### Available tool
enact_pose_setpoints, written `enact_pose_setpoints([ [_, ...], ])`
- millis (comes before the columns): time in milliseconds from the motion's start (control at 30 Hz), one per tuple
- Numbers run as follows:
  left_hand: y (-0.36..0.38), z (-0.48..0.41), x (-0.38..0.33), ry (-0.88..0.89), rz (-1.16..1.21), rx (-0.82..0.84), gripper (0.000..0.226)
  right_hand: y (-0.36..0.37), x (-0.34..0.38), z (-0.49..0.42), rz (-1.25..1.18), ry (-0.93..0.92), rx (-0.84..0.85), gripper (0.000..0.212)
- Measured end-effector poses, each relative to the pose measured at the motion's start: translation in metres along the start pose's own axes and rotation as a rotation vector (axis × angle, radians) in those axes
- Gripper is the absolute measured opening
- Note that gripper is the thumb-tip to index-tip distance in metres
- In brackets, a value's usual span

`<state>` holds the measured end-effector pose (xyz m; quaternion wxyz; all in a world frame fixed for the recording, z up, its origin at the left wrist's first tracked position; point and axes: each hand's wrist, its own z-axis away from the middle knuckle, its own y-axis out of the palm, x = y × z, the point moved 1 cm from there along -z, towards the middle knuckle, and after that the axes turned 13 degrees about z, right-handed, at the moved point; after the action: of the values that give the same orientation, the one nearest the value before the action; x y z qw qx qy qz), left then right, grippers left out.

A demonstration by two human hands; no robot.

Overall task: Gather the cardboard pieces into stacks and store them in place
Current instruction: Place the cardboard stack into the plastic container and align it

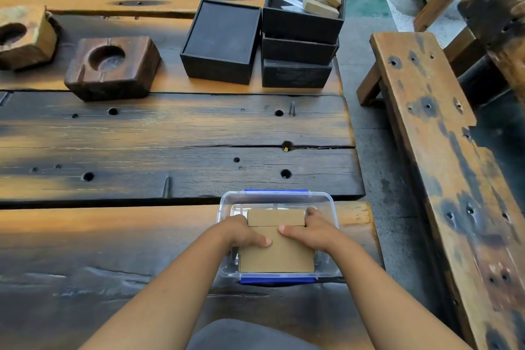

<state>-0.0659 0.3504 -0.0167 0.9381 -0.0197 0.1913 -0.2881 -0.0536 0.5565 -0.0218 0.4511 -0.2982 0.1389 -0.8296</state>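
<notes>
A clear plastic container (326,202) with blue clips sits at the table's near right edge. Inside it lies a stack of brown cardboard pieces (277,256), with a smaller cardboard piece (275,217) at its far end. My left hand (244,231) grips the stack's left side, thumb on top. On the stack's right side my right hand (309,231) does the same, its fingers reaching to the smaller piece. Both hands are inside the container.
Black boxes stand at the far right of the wooden table (142,133): an open one (221,42) and a stack (298,65) topped by a box of small cartons (321,0). Two wooden blocks (110,68) lie at the left. A wooden bench (437,150) runs along the right.
</notes>
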Motion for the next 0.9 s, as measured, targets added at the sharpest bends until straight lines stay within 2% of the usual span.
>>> enact_pose_setpoints([
  [200, 0.000, 0.003, 0.001, 0.007, 0.004, -0.002, 0.071, 0.002, -0.003, -0.002, 0.031, -0.001, 0.011, 0.108],
  [433, 0.003, 0.004, 0.000, 0.010, -0.005, -0.012, 0.074, 0.003, -0.005, -0.002, 0.032, -0.023, 0.022, 0.099],
  [500, 0.003, 0.006, -0.001, 0.002, -0.035, -0.021, 0.080, 0.004, -0.004, 0.000, 0.005, -0.024, 0.005, 0.088],
  [600, 0.005, 0.007, 0.002, 0.030, 0.005, -0.006, 0.081, 0.005, -0.004, 0.004, -0.114, -0.059, -0.038, 0.045],
  [633, 0.004, 0.008, 0.002, 0.045, 0.056, 0.001, 0.080, 0.004, -0.005, 0.005, -0.161, -0.058, -0.047, 0.044],
  [733, 0.004, 0.013, 0.005, 0.083, 0.195, 0.010, 0.081, 0.004, -0.010, 0.012, -0.292, -0.012, -0.064, 0.086],
  [800, 0.006, 0.016, 0.007, 0.096, 0.265, -0.010, 0.078, 0.008, -0.015, 0.013, -0.362, 0.034, -0.088, 0.095],
  [833, 0.007, 0.016, 0.009, 0.098, 0.316, -0.029, 0.071, 0.010, -0.018, 0.014, -0.387, 0.060, -0.089, 0.088],
  [900, 0.010, 0.015, 0.017, 0.092, 0.442, -0.073, 0.051, 0.018, -0.022, 0.018, -0.430, 0.108, -0.072, 0.053],
])
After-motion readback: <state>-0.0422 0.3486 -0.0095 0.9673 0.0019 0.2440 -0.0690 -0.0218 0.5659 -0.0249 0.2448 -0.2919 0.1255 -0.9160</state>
